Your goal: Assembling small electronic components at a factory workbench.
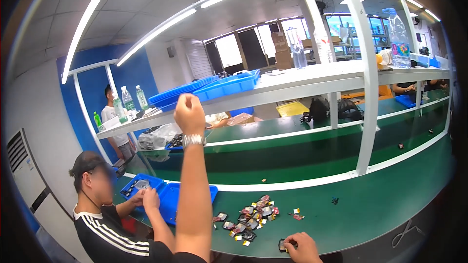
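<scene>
My left hand [190,112] is raised before the upper shelf, its fingers curled closed. What it holds, if anything, is hidden. A silver band [194,140] circles that wrist. Just behind the hand, stacked blue trays [226,86] rest on the shelf. At the near edge of the green bench, my right hand [302,247] has its fingers closed on a small black-framed part [282,245]. Left of it and farther in lies a loose pile of similar black-framed parts [253,216] with yellow-and-white tabs and red bits.
Close on the left sits a co-worker [109,214], handling small items over blue trays [187,199]. A white upright post [368,117] carries the shelf [292,81]. Bottles [127,100] stand at its left, a large bottle [400,44] at its right. Small black bits [335,200] lie on the bench.
</scene>
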Motion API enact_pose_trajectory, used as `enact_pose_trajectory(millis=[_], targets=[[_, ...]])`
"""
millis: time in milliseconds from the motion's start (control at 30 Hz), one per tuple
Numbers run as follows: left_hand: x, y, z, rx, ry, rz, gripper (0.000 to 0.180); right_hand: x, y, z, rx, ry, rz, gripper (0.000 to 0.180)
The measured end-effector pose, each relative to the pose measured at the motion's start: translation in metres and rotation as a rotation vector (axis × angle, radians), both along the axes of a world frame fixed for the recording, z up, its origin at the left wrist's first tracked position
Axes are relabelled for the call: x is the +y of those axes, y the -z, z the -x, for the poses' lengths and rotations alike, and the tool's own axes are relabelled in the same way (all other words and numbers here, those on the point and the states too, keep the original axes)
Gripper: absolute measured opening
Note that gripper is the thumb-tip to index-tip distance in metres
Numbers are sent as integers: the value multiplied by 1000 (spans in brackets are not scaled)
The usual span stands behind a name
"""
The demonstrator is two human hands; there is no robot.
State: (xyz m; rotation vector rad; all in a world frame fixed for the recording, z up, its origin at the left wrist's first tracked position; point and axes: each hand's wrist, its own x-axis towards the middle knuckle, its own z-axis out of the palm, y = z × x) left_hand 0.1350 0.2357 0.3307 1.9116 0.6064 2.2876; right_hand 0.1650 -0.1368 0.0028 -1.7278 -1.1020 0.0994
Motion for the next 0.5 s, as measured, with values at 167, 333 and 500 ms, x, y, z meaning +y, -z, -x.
enact_pose_trajectory(millis=[167, 333, 500], targets=[[116, -87, -11, 538, -540, -414, 22, 7, 6, -10, -33, -134, 86, 9], [77, -76, -26, 494, -363, -214, 22, 3, 4, -9, 55, -94, 97, 9], [-73, 59, -46, 91, 263, 24, 21, 1, 4, -17, 71, -72, 121, 9]])
